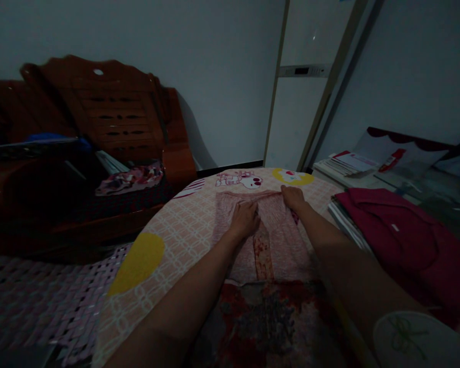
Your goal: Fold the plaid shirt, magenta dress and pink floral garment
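Note:
A pink, heathered garment [237, 260] lies spread on the round table, with a brown-red patterned strip [263, 255] running down its middle. Nearest me, dark red and grey floral cloth [268, 317] adjoins its lower edge; I cannot tell whether the two are one piece. My left hand [245, 219] rests on the garment's upper middle, its fingers bent and closed on the fabric. At the far right corner, my right hand [292, 197] pinches the garment's edge.
A patterned cloth [136, 276] covers the round table. To the right lies a folded crimson garment [394, 225] on other folded cloth, near papers [348, 162]. A wooden chair [115, 110] with cloth on it stands left. Behind is a tall white cabinet-like appliance [291, 117].

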{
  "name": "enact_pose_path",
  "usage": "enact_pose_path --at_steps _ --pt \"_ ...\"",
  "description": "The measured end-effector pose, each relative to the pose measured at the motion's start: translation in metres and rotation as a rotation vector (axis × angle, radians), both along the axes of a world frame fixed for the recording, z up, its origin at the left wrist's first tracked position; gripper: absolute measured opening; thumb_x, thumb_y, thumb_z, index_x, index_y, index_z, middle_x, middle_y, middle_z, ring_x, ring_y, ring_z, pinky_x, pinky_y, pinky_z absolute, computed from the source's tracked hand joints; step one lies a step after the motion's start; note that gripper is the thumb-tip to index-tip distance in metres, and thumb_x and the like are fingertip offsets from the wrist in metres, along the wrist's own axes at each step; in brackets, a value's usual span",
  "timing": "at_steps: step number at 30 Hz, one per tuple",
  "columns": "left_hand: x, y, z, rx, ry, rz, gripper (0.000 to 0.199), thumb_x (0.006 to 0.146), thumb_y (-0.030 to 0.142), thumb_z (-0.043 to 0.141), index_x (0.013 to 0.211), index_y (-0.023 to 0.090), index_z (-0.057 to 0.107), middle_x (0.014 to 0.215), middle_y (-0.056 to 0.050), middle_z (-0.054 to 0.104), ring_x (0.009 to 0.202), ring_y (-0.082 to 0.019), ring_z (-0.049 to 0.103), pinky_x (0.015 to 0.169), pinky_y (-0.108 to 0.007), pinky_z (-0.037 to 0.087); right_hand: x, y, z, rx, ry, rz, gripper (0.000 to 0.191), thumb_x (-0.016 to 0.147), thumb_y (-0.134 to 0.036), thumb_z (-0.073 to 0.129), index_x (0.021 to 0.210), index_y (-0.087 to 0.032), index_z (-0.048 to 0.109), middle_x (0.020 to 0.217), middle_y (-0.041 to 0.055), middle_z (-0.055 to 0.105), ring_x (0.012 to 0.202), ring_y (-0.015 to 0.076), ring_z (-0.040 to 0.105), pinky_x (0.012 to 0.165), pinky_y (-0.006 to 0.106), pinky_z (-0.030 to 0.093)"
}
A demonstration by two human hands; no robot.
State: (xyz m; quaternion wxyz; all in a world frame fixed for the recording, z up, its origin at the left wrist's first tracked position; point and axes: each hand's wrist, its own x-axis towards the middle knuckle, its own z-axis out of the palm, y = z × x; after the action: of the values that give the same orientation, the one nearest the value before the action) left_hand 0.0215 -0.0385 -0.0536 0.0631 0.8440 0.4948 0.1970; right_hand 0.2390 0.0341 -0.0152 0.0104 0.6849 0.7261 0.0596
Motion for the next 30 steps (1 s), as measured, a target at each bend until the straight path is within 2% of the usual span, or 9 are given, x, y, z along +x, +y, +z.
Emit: enact_pose_path --at_steps 4,6,9,12,14,18,23,26,30 --pt "0.002 -0.005 0.003 -0.009 0.095 0.047 0.048 0.092 0.032 0.047 0.136 0.013 0.049 0.142 -0.017 0.05 0.132 -0.029 0.044 0.114 -0.049 0.027 -0.007 -0.011 0.006 0.057 0.006 -0.063 0.037 0.096 -0.012 0.035 0.13 -0.009 0.05 0.116 0.0236 0.065 0.11 0.029 0.063 0.087 0.037 0.046" --pt "0.003 -0.008 0.005 0.001 0.115 0.086 0.049 0.093 0.035 0.046 0.137 0.014 0.049 0.145 -0.017 0.047 0.134 -0.029 0.042 0.114 -0.049 0.025 -0.015 -0.02 0.007 0.117 0.036 -0.032 0.038 0.098 -0.014 0.033 0.131 -0.01 0.05 0.119 0.0225 0.063 0.113 0.0291 0.06 0.091 0.037 0.045" --pt "0.002 -0.012 0.006 0.024 0.14 0.19 0.053 0.093 0.043 0.047 0.14 0.017 0.048 0.15 -0.018 0.042 0.14 -0.034 0.033 0.114 -0.054 0.023 -0.026 -0.033 -0.007 0.117 0.096 0.165 0.038 0.099 -0.02 0.032 0.128 -0.013 0.056 0.129 0.0187 0.06 0.121 0.0269 0.054 0.103 0.037 0.039" --pt "-0.001 -0.013 0.007 -0.026 0.175 0.239 0.057 0.094 0.051 0.043 0.143 0.021 0.046 0.154 -0.015 0.038 0.142 -0.037 0.031 0.112 -0.057 0.023 -0.027 -0.039 -0.029 0.078 0.116 0.331 0.043 0.1 -0.027 0.035 0.136 -0.011 0.051 0.144 0.0174 0.05 0.134 0.0273 0.044 0.115 0.041 0.027" --pt "-0.004 -0.013 0.007 -0.063 0.196 0.239 0.057 0.094 0.053 0.039 0.143 0.024 0.045 0.154 -0.013 0.039 0.141 -0.036 0.033 0.112 -0.056 0.024 -0.023 -0.039 -0.039 0.076 0.135 0.361 0.048 0.1 -0.031 0.036 0.142 -0.01 0.046 0.149 0.0176 0.045 0.139 0.0278 0.038 0.117 0.044 0.023" --pt "-0.007 -0.011 0.005 -0.058 0.189 0.221 0.057 0.095 0.053 0.038 0.144 0.024 0.044 0.155 -0.014 0.038 0.142 -0.036 0.032 0.112 -0.057 0.023 -0.016 -0.041 -0.046 0.095 0.211 0.376 0.047 0.1 -0.03 0.036 0.141 -0.013 0.049 0.149 0.0146 0.046 0.141 0.026 0.037 0.117 0.044 0.026" --pt "-0.01 -0.006 0.003 -0.095 0.091 0.17 0.057 0.094 0.052 0.043 0.141 0.021 0.047 0.155 -0.018 0.037 0.144 -0.038 0.029 0.112 -0.06 0.02 -0.007 -0.076 -0.056 0.101 0.292 0.442 0.045 0.099 -0.029 0.039 0.141 -0.017 0.05 0.152 0.0126 0.044 0.144 0.0247 0.034 0.118 0.046 0.025" --pt "-0.015 0.001 0.004 -0.161 -0.044 0.147 0.051 0.092 0.049 0.047 0.135 0.022 0.052 0.153 -0.016 0.04 0.142 -0.035 0.032 0.114 -0.061 0.018 0.002 -0.104 -0.06 0.069 0.315 0.49 0.046 0.098 -0.029 0.042 0.142 -0.019 0.05 0.151 0.0125 0.045 0.143 0.0254 0.036 0.117 0.049 0.028" --pt "-0.029 0.014 0.013 -0.271 -0.385 0.066 0.034 0.088 0.035 0.05 0.113 0.017 0.065 0.132 -0.014 0.06 0.126 -0.027 0.052 0.111 -0.048 0.033 0.014 -0.128 -0.054 0.121 0.351 0.414 0.044 0.096 -0.027 0.044 0.137 -0.017 0.055 0.146 0.0148 0.05 0.136 0.0258 0.045 0.115 0.047 0.033"
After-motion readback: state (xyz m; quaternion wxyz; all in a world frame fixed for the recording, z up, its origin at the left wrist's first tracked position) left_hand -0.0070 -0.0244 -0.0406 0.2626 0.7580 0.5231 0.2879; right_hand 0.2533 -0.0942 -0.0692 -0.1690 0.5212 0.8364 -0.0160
